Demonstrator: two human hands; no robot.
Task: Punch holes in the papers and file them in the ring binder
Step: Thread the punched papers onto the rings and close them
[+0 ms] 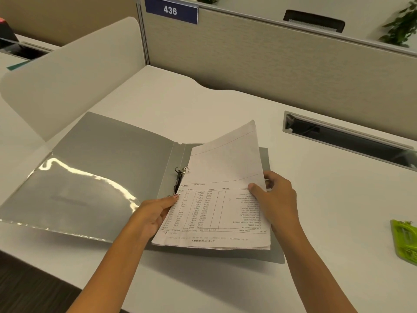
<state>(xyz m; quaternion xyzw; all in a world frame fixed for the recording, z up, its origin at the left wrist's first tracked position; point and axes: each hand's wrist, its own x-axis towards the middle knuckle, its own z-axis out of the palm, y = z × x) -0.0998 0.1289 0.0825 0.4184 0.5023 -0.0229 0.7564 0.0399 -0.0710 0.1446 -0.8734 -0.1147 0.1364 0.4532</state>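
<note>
Head view looked down on a white desk (pixel 225 105), fenced at twelve o'clock by a beige partition (pixel 282 68) carrying a blue plate marked 436 (pixel 170 10). Across the desk's middle lay a grey ring binder (pixel 94 159), spread open, its glossy left cover reaching toward nine o'clock and its right cover mostly hidden under paper. A long cable slot (pixel 347 141) was sunk in the desk at three o'clock. Over the binder's right half sat a thin stack of printed papers (pixel 225 188), text upside down to the wearer, its far corner lifted and curling toward twelve o'clock. The right hand (pixel 276 199) pinched the stack's right edge, thumb on top and fingers beneath. The left hand (pixel 155 213) gripped the stack's left edge, fingertips right beside the metal rings (pixel 181 177) at the spine; whether the sheets were threaded on them, I could not tell. At four o'clock, cut by the frame, lay a green plastic object (pixel 405 240), well apart from the binder.
</note>
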